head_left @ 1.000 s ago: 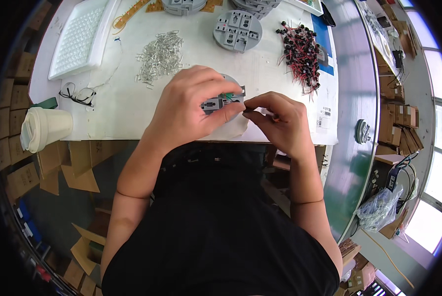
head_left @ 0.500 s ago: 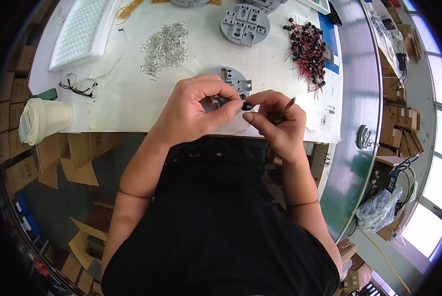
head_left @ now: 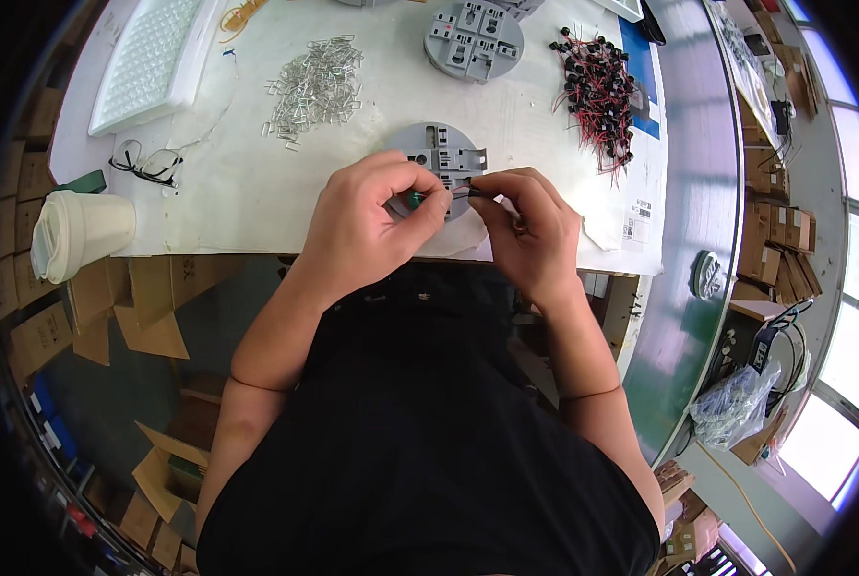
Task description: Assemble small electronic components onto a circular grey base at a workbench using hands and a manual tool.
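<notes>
A round grey plastic base (head_left: 408, 137) with slots and raised clips lies near the table's front edge, partly covered by my hands. Above its left side, my left hand (head_left: 372, 206) is closed in a pinch on thin wires (head_left: 459, 188); a small green part (head_left: 414, 200) shows beneath its curled fingers. My right hand (head_left: 535, 226) is closed around what looks like slim tweezers (head_left: 470, 193), their dark tips pointing left to the wires and almost meeting my left fingertips. Most of the tool is hidden inside the right hand.
Beyond lie another grey base (head_left: 474, 40), a pile of metal clips (head_left: 316, 88) and a heap of black parts with red wires (head_left: 597, 96). At left are a white tray (head_left: 151, 67), eyeglasses (head_left: 149, 165) and a lidded cream cup (head_left: 89, 230).
My right hand has turned and moved slightly left and up. The tool's end that stuck out at its right is gone from sight, and dark tips now show between my hands.
</notes>
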Demonstrator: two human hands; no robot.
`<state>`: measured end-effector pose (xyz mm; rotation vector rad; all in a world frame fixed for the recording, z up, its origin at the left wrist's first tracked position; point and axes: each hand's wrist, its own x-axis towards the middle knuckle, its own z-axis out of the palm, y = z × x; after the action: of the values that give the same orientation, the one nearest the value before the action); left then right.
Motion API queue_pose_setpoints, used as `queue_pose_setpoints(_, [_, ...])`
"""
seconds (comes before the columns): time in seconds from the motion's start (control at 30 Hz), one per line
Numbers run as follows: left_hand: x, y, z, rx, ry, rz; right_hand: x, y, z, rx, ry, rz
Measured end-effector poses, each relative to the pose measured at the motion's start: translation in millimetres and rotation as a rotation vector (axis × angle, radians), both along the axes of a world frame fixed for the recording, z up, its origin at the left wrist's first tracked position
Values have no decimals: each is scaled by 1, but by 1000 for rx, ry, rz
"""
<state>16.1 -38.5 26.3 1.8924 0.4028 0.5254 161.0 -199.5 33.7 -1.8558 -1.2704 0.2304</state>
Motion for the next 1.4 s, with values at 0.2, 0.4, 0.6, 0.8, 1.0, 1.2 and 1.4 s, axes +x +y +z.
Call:
queue_pose_setpoints(0.2, [4, 5, -2, -48, 24, 9, 17, -3, -7, -30, 415, 46])
queue_pose_setpoints(0.4, [4, 1, -9, 195, 43, 90, 28, 5, -1, -82, 234, 60])
queue_pose_setpoints(0.6, [9, -10, -21, 570, 101, 141, 26, 12, -3, -208, -305, 128])
queue_pose_setpoints(0.8, [4, -5, -28, 463, 8, 92, 20, 14, 2, -344, -483, 150])
queue_pose_setpoints(1.0, [2, -2, -33, 321, -30, 77, 24, 12, -7, -287, -425, 171])
queue_pose_setpoints(1.2, [2, -3, -32, 255, -8, 81, 16, 7, -15, -175, -395, 118])
queue_pose_setpoints(1.4, [2, 2, -24, 185, -33, 108, 18, 6, -15, -41, -242, 116])
